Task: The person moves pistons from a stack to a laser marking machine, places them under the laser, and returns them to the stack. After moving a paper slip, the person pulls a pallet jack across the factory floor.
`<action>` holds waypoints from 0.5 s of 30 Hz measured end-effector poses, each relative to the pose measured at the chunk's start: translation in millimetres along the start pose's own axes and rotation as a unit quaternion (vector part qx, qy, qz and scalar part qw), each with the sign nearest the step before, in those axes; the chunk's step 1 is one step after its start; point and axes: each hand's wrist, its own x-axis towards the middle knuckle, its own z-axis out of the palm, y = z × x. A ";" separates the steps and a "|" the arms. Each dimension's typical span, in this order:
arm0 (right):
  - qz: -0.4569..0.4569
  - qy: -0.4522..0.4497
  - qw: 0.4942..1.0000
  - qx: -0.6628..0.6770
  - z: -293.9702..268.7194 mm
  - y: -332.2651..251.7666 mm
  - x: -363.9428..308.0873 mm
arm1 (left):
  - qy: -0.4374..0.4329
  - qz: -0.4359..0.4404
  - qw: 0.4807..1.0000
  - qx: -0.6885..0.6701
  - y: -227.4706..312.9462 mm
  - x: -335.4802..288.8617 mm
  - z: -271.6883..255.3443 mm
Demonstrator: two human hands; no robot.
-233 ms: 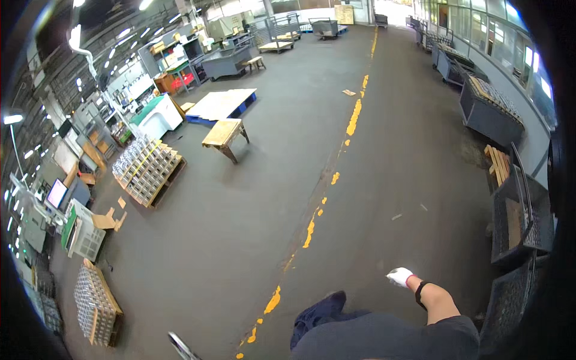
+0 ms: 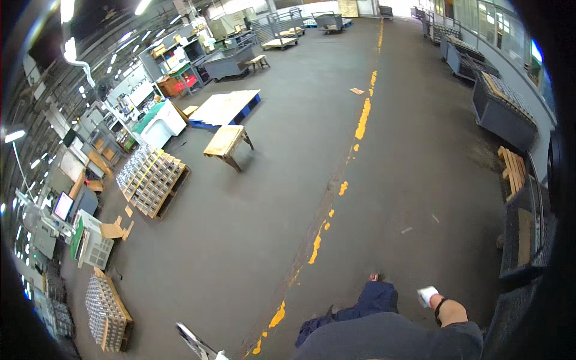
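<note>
My right hand [image 2: 427, 296], in a white glove with a dark band on the forearm, hangs over the dark floor beside my right hip. Its fingers look loosely curled, and nothing shows in them. At the bottom edge, left of my body, a sliver of white glove, apparently my left hand [image 2: 222, 356], appears next to a silver metal bar or handle [image 2: 193, 339]. The fingers there are cut off by the frame, so whether they grip the handle is unclear. My dark blue trouser leg [image 2: 378, 297] is stretched forward with the shoe tip showing.
A broken yellow line [image 2: 315, 247] runs along the floor. On the left stand pallets of stacked metal parts [image 2: 155, 180] [image 2: 107, 315], a wooden stool [image 2: 225, 141] and a blue pallet [image 2: 247, 106]. Grey metal bins [image 2: 501, 114] line the right wall near a wooden pallet [image 2: 512, 170].
The floor scene has shifted slightly as I move. My leg has swung forward, my right hand sits further right and lower, and more of the silver handle and white glove shows.
</note>
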 end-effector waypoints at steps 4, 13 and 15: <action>0.287 -0.090 0.889 0.345 -54.3 -37.2 39.1 | 0.039 0.060 0.996 0.047 46.4 -58.0 72.5; 0.004 0.008 0.977 0.214 -353.2 -188.0 283.7 | 0.039 0.047 0.998 0.017 104.6 -201.3 268.1; -0.075 -0.013 0.940 0.332 -419.0 -288.7 339.9 | 0.116 0.110 0.985 0.066 69.2 -190.7 286.4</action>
